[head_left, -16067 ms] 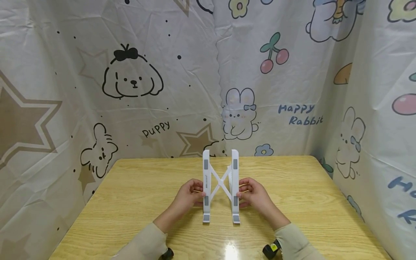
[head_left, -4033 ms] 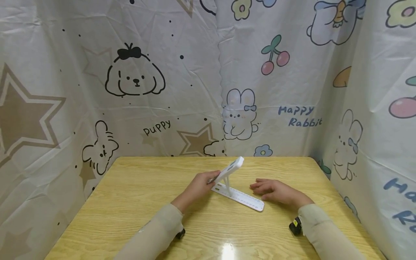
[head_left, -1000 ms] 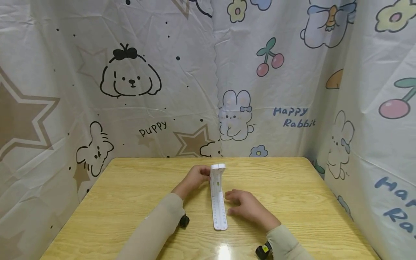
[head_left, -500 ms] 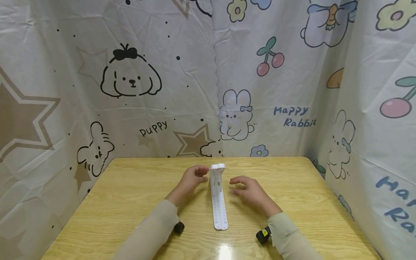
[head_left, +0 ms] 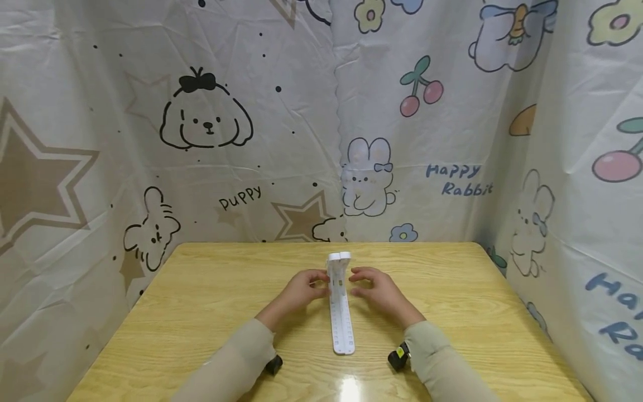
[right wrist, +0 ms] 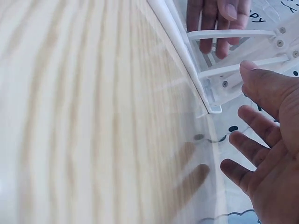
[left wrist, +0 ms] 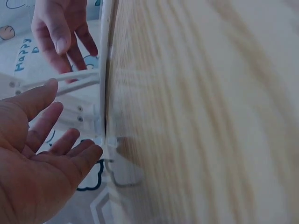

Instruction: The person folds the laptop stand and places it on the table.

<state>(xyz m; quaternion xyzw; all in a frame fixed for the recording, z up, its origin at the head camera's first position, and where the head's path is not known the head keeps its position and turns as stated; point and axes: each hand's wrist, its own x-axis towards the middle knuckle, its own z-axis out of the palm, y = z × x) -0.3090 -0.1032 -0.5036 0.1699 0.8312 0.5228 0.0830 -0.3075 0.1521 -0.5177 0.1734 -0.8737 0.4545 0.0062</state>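
A light wooden table point(head_left: 201, 312) with a visible grain and a glossy spot at its near edge fills the lower half of the head view. It is enclosed at the back and on both sides by a white printed curtain point(head_left: 281, 123) bearing cartoon puppies, rabbits, stars, cherries and the words "Puppy" and "Happy Rabbit".

One white folding stand point(head_left: 340, 304) lies on the table near its middle, collapsed into a single narrow bar that runs from the person's side toward the back curtain, with its far end slightly raised. In both wrist views the stand's thin white struts and small screw points appear point(left wrist: 88, 79) point(right wrist: 233, 51); the wood there is blurred.

Two hands are present, one on each side of the stand's far half. The left hand point(head_left: 303, 289) is just beside the stand on its left, fingers loosely extended and gripping nothing; whether its fingertips touch the bar cannot be told. The right hand point(head_left: 375, 289) mirrors it on the right side, fingers likewise spread and relaxed, holding nothing. Both forearms wear beige sleeves point(head_left: 236, 363), and one small black wrist-worn camera point(head_left: 399, 357) shows at each cuff, two in all.
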